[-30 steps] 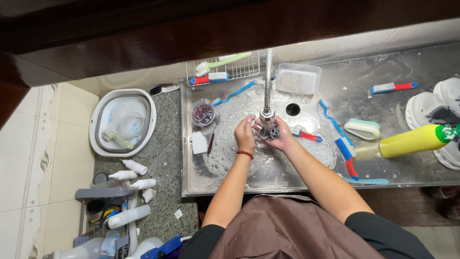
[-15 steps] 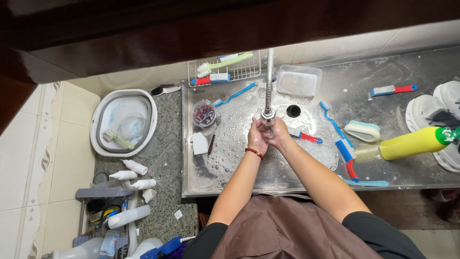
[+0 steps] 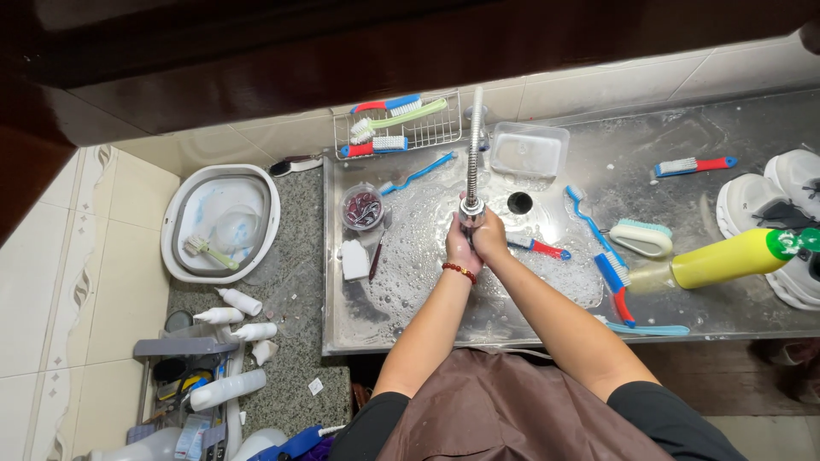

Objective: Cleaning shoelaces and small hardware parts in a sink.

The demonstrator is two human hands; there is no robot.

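Head view: my left hand [image 3: 461, 248] and right hand [image 3: 490, 239] press together, fingers curled, under one faucet [image 3: 472, 162] over the soapy sink [image 3: 410, 256]; whether they clasp anything I cannot tell. I count three brushes in one wire rack [image 3: 431, 130].

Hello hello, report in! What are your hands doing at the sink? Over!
Left hand and right hand pressed together under the tap head. Soapy sink below. Red-handled brush lies just beside the right hand. Over.
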